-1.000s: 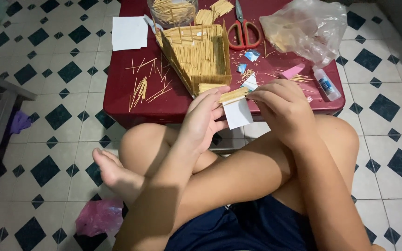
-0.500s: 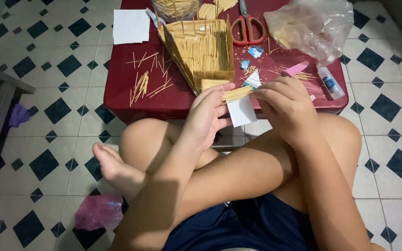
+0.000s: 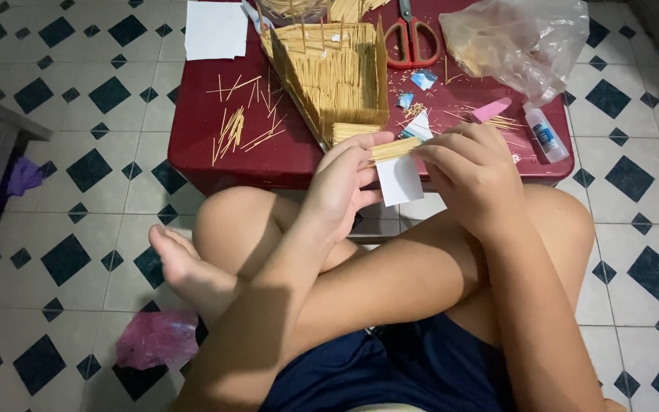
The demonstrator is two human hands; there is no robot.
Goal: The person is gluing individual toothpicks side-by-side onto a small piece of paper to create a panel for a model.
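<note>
In the head view, the left hand (image 3: pixel 341 187) and right hand (image 3: pixel 470 172) meet just off the near edge of the low red table (image 3: pixel 192 145). Between them lies a flat strip of toothpicks (image 3: pixel 394 149) on a white paper slip (image 3: pixel 400 179); the left thumb and fingertips pinch its left end, the curled right fingers press its right end. A toothpick model (image 3: pixel 337 76) stands just behind, with scissors (image 3: pixel 413 38) near the far edge.

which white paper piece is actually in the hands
The small white paper hanging under the row of sticks, pinched between left hand and right hand. The larger white sheet lies untouched at the red table's far left corner.
</note>
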